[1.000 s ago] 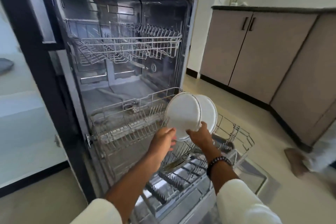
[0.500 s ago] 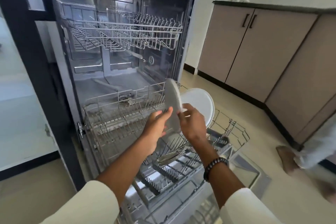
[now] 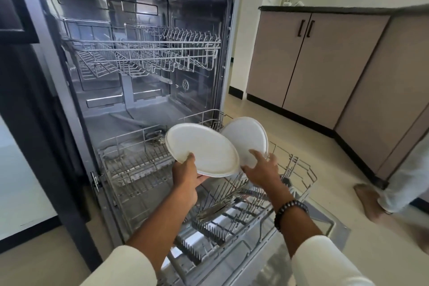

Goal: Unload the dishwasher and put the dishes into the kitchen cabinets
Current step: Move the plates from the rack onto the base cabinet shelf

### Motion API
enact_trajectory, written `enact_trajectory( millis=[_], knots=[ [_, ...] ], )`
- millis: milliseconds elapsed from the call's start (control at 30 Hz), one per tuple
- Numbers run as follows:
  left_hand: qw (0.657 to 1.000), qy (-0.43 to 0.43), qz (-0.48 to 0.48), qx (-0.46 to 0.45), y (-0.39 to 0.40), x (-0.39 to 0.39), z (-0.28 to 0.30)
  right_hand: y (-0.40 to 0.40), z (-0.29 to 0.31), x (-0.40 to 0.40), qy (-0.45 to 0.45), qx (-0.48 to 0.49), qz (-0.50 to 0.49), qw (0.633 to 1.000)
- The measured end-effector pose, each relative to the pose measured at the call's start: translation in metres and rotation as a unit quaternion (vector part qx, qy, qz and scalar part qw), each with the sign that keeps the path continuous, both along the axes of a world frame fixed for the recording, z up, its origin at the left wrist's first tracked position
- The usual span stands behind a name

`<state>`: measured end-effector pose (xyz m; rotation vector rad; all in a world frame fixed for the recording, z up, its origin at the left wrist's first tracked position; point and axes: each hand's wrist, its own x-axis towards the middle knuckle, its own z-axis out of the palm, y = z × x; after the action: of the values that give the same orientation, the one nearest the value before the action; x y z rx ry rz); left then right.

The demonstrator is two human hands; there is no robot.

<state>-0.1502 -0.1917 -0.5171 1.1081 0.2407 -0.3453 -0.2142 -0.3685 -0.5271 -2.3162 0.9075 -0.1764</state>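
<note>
The dishwasher (image 3: 139, 0) stands open with its lower rack (image 3: 139, 169) pulled out over the dropped door. My left hand (image 3: 185, 176) grips the near edge of a white plate (image 3: 204, 148), which is lifted clear of the rack and tilted almost flat. A second white plate (image 3: 248, 137) stands upright just behind it at the rack's right side. My right hand (image 3: 260, 167) rests on that plate's lower face, fingers spread. A flat metal utensil (image 3: 213, 209) lies in the rack below the hands.
The upper rack (image 3: 144, 53) holds nothing visible. Beige base cabinets (image 3: 301, 65) with dark handles line the right wall under a dark counter. Another person's foot (image 3: 369, 202) and trouser leg stand on the floor at the right. The open door (image 3: 325, 223) juts toward me.
My left hand has lifted the first plate out of the rack and turned it from edge-on to nearly flat. My right hand let go of it and moved onto the second plate.
</note>
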Motion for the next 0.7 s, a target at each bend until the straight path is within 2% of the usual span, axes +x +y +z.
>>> enact_trajectory(
  millis=[33, 133, 333, 467, 633, 700],
  knots=[
    [1.000, 0.000, 0.003, 0.000, 0.000, 0.001, 0.000, -0.003, -0.003, 0.003, 0.004, 0.025, -0.004, 1.000],
    [1.000, -0.005, -0.003, 0.008, 0.002, 0.007, -0.002, -0.005, 0.002, 0.006, -0.058, 0.058, -0.026, 0.996],
    [0.998, 0.003, -0.005, 0.055, 0.005, 0.015, -0.016, -0.010, 0.002, 0.007, -0.207, 0.030, -0.118, 0.971],
    [0.997, 0.011, -0.013, 0.070, 0.007, 0.016, -0.017, -0.001, 0.011, 0.001, -0.316, 0.027, -0.154, 0.936],
    [0.996, 0.005, -0.031, 0.080, 0.015, 0.013, -0.013, 0.014, 0.011, 0.000, -0.358, -0.072, -0.044, 0.930],
    [0.997, 0.003, -0.038, 0.065, 0.018, 0.011, -0.008, 0.020, 0.009, 0.000, -0.326, -0.175, 0.044, 0.928]
  ],
)
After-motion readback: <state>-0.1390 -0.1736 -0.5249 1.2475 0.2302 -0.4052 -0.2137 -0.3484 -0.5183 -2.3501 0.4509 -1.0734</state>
